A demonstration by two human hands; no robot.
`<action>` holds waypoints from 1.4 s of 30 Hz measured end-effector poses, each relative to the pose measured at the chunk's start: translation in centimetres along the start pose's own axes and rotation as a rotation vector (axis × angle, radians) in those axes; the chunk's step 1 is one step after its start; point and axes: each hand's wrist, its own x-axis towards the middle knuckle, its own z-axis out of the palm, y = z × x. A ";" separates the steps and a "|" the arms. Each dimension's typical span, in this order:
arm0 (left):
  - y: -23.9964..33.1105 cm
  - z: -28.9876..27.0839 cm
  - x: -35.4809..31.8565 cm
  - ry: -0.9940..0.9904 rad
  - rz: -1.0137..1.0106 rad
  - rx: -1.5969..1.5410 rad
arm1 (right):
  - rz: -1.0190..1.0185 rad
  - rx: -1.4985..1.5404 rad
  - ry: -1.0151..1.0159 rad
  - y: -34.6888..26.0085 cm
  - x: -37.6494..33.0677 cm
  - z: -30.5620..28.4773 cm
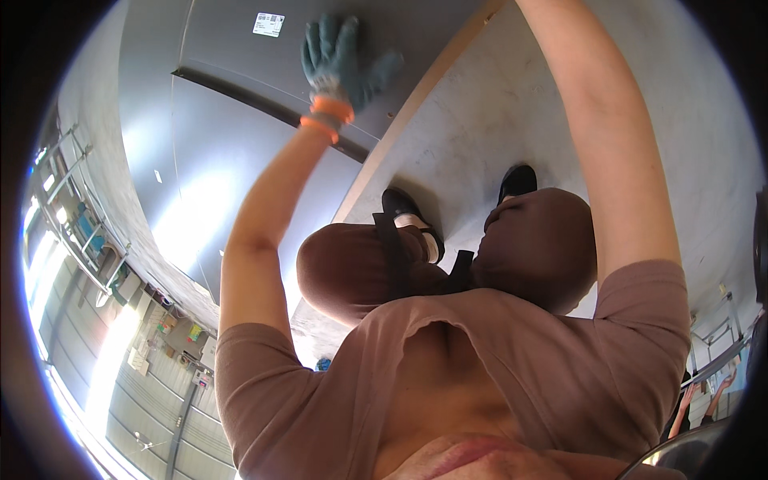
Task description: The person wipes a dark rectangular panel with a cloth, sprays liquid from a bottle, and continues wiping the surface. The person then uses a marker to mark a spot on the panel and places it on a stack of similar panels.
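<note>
My left hand (338,58), in a grey-green work glove with an orange cuff, rests on or just above a large dark grey panel (232,52). Its fingers are spread and nothing is in them. A white printed label (269,24) is stuck to the panel to the left of the hand. Below the wrist, a long dark strip or gap (264,106) crosses the panel's surface. A light tan edge (424,88) runs along the panel's right side. My right forearm (588,96) reaches up past the top of the picture, so that hand is hidden.
I squat on a grey concrete floor (472,104), with my black shoes (412,210) close to the panel's edge. Metal racks (88,216) stand at the far left. Another person's arms (704,404) show at the lower right, near a metal rail.
</note>
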 end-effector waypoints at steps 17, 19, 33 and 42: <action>6.0 -2.0 -6.6 -0.152 0.100 0.001 | 0.122 0.087 -0.122 -0.8 -0.6 -1.1; 6.0 -2.1 -6.6 -0.146 0.107 0.008 | 0.133 0.109 -0.122 -0.9 -0.7 -1.2; 6.3 -2.3 -6.9 -0.223 0.090 0.065 | -0.375 -0.768 0.095 7.3 0.3 2.7; 6.5 -1.9 -6.8 -0.173 0.158 0.078 | -0.296 -0.043 0.202 16.3 -8.8 3.6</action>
